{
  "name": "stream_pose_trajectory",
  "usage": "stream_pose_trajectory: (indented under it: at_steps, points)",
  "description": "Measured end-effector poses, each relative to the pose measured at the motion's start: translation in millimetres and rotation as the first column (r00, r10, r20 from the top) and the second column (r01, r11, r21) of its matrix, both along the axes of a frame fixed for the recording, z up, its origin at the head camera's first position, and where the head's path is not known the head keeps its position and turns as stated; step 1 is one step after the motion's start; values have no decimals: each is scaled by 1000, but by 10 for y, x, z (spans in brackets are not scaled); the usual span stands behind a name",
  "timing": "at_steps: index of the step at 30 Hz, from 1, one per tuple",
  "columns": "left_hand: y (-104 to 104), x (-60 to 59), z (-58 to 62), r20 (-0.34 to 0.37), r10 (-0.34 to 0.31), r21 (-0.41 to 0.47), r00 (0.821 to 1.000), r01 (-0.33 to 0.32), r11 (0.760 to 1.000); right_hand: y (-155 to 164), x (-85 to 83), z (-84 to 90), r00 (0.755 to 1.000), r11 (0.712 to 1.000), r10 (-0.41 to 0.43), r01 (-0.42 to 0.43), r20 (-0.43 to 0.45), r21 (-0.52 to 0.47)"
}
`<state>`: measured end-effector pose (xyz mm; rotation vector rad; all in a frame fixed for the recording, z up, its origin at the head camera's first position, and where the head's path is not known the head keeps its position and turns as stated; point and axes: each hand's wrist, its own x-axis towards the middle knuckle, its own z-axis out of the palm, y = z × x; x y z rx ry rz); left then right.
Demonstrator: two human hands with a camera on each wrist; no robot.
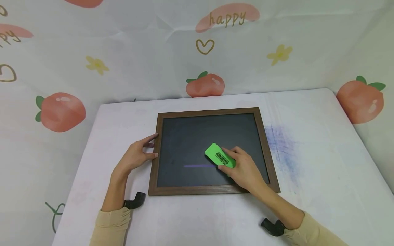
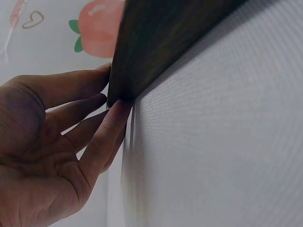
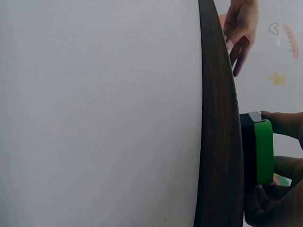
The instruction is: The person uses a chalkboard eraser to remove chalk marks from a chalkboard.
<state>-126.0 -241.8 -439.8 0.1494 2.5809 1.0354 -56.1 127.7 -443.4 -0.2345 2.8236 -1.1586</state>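
Note:
A black chalkboard (image 1: 187,147) in a brown wooden frame (image 1: 153,164) lies flat on the white table (image 1: 323,177). A short purple chalk line (image 1: 198,166) runs across its lower middle. My right hand (image 1: 244,169) grips a green eraser (image 1: 219,155) that sits on the board at the line's right end; in the right wrist view the eraser (image 3: 263,151) shows beyond the frame edge (image 3: 218,142). My left hand (image 1: 138,155) rests with straight fingers (image 2: 106,127) against the frame's left edge (image 2: 142,61).
A blue chalk smudge (image 1: 281,145) marks the table right of the board. A peach-print cloth (image 1: 61,111) hangs behind and beside the table. Black wrist mounts (image 1: 135,201) sit near the front edge.

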Motion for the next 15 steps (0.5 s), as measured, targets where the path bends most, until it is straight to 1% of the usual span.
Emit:
stream_pose_trajectory:
  at_steps: [4, 15]
  points:
    - [-6, -7, -1, 4, 2, -1, 1000, -2, 1000, -70, -17, 7, 1000, 1000, 16, -16, -1, -15]
    - [-3, -10, 18, 7, -9, 2, 1000, 9, 1000, -289, -61, 12, 998, 998, 67, -67, 14, -6]
